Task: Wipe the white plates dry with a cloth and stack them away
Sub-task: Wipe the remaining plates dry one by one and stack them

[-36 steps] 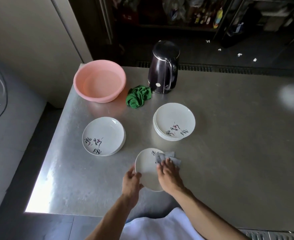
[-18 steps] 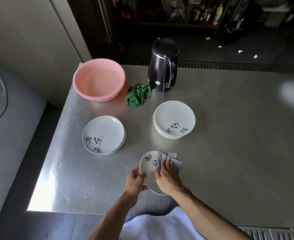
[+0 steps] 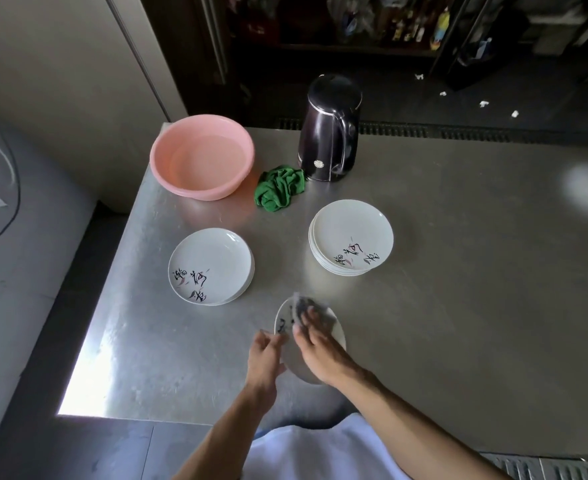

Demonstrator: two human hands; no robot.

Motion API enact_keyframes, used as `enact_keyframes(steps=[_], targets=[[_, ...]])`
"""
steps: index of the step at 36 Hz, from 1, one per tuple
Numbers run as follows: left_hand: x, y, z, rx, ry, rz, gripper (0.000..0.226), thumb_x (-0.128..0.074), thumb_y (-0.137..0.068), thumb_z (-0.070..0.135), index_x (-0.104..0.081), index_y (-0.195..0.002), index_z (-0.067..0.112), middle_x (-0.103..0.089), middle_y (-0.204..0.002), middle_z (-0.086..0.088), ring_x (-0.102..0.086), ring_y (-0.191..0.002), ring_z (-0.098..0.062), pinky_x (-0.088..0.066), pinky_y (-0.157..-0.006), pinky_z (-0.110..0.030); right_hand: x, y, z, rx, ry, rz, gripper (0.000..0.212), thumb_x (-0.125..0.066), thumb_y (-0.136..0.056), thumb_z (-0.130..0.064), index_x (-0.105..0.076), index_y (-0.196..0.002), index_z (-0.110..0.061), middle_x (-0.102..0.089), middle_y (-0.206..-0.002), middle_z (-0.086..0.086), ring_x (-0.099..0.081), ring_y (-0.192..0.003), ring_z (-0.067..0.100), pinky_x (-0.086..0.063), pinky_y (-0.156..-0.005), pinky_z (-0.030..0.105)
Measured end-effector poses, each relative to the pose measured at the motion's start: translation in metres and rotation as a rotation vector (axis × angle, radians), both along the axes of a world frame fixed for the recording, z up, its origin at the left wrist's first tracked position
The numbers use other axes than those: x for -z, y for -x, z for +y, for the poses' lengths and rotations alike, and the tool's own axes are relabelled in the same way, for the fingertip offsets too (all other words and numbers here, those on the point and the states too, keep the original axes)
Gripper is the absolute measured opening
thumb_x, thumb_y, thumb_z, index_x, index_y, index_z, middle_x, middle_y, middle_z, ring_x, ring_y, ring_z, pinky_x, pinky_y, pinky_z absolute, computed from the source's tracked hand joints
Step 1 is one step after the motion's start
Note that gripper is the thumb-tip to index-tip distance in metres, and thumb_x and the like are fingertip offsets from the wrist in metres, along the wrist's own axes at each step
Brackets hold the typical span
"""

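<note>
at table [image 3: 458, 306] front, l hand [image 3: 266, 355] is gripping plate [image 3: 336, 332] rim, r hand [image 3: 316, 351] pressing cloth [image 3: 301, 306] flat; best turning plate, wiping rim too.

Steel table [image 3: 458, 306] carries pink basin [image 3: 201, 155], black kettle [image 3: 330, 129], green rag [image 3: 278, 190], left plate stack [image 3: 211, 266], right plate stack [image 3: 351, 237].

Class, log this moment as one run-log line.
step: drying plate | left hand: grips plate rim | right hand: presses cloth on plate

The left hand [image 3: 264, 355] grips a plate [image 3: 337, 336]; the right hand [image 3: 320, 351] presses cloth [image 3: 301, 306] onto it.
</note>
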State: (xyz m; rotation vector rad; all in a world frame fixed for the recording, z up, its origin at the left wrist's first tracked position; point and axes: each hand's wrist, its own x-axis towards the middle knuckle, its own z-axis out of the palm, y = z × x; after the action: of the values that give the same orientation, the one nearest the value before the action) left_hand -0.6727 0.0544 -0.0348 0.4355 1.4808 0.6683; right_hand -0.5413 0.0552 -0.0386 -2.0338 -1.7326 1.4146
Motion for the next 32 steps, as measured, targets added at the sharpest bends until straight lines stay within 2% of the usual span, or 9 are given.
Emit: enact_keyframes(steps=[2,5,7,11,19,23,27,29,32], targets=[[-0.002,-0.002,-0.002,0.061,-0.028,0.007,0.013,-0.056,-0.102,0.020,-0.049,-0.093,0.013,-0.060,-0.086,-0.004,-0.059,-0.092,-0.024,-0.055,-0.080,-0.045,-0.003,0.003,-0.003,-0.032,-0.037,0.115,0.055,-0.027,-0.109,-0.034,-0.017,-0.159,-0.013,-0.008,-0.167,0.000,-0.003,-0.154,0.010,-0.002,-0.124,0.026],[0.001,-0.001,-0.009,0.070,-0.017,0.022,0.011,-0.057,-0.102,0.017,-0.051,-0.102,0.008,-0.066,-0.094,-0.010,-0.066,-0.090,-0.024,-0.061,-0.074,-0.042,0.007,-0.001,-0.004,-0.045,0.022,0.081,0.054,-0.016,-0.110,-0.033,-0.014,-0.158,-0.009,-0.006,-0.167,0.008,-0.001,-0.154,0.015,0.005,-0.121,0.020],[0.001,0.000,-0.010,0.050,0.001,-0.004,0.016,-0.053,-0.102,0.009,-0.057,-0.117,0.014,-0.072,-0.102,-0.014,-0.069,-0.090,-0.025,-0.062,-0.066,-0.036,0.016,-0.014,-0.006,0.024,0.031,-0.015,0.061,-0.002,-0.106,-0.039,-0.006,-0.158,-0.006,-0.001,-0.166,0.016,0.002,-0.154,0.025,0.006,-0.123,0.032],[-0.004,0.000,-0.008,0.107,-0.036,-0.046,0.037,-0.043,-0.105,0.008,-0.068,-0.126,0.027,-0.077,-0.108,-0.006,-0.071,-0.099,-0.023,-0.062,-0.068,-0.036,0.025,-0.031,-0.008,0.057,0.063,-0.263,0.068,-0.020,-0.107,-0.045,-0.004,-0.157,-0.001,0.007,-0.165,0.019,0.007,-0.154,0.026,0.004,-0.124,0.039],[-0.004,0.002,-0.013,0.200,-0.064,-0.094,0.038,-0.043,-0.108,0.014,-0.073,-0.123,0.031,-0.078,-0.115,-0.005,-0.074,-0.109,-0.023,-0.063,-0.084,-0.048,0.016,-0.008,-0.013,-0.229,-0.187,-0.040,0.054,-0.033,-0.109,-0.029,-0.023,-0.156,-0.003,-0.010,-0.166,0.013,-0.004,-0.154,0.015,0.012,-0.115,0.011],[0.001,0.007,-0.013,0.028,-0.046,-0.151,0.037,-0.041,-0.107,0.008,-0.066,-0.132,0.020,-0.075,-0.113,-0.013,-0.070,-0.099,-0.027,-0.060,-0.079,-0.043,0.020,-0.023,-0.008,-0.081,-0.031,-0.273,0.059,-0.017,-0.109,-0.037,-0.009,-0.159,-0.007,-0.002,-0.167,0.013,0.001,-0.154,0.020,0.005,-0.124,0.033],[0.002,0.011,-0.001,-0.035,-0.033,-0.155,0.029,-0.049,-0.101,0.004,-0.064,-0.121,0.018,-0.072,-0.104,-0.015,-0.064,-0.095,-0.028,-0.052,-0.078,-0.044,0.016,-0.022,-0.007,0.029,0.036,-0.262,0.059,-0.018,-0.109,-0.036,-0.017,-0.157,-0.001,-0.006,-0.166,0.018,-0.001,-0.154,0.023,0.001,-0.124,0.036],[0.001,0.011,0.004,-0.024,-0.015,-0.114,0.007,-0.055,-0.099,0.010,-0.058,-0.100,0.016,-0.067,-0.094,-0.012,-0.060,-0.091,-0.025,-0.051,-0.074,-0.039,0.013,-0.015,-0.012,0.054,-0.014,-0.110,0.055,-0.025,-0.110,-0.033,-0.022,-0.156,-0.003,-0.007,-0.166,0.015,-0.002,-0.154,0.017,0.002,-0.121,0.023],[-0.001,0.008,0.003,0.071,0.001,-0.080,0.016,-0.060,-0.095,0.018,-0.046,-0.088,0.017,-0.059,-0.087,-0.012,-0.060,-0.086,-0.025,-0.055,-0.072,-0.039,0.007,-0.003,-0.019,0.011,-0.070,0.118,0.051,-0.032,-0.109,-0.030,-0.027,-0.156,-0.010,-0.011,-0.166,0.001,-0.002,-0.149,0.000,0.006,-0.110,0.004]])
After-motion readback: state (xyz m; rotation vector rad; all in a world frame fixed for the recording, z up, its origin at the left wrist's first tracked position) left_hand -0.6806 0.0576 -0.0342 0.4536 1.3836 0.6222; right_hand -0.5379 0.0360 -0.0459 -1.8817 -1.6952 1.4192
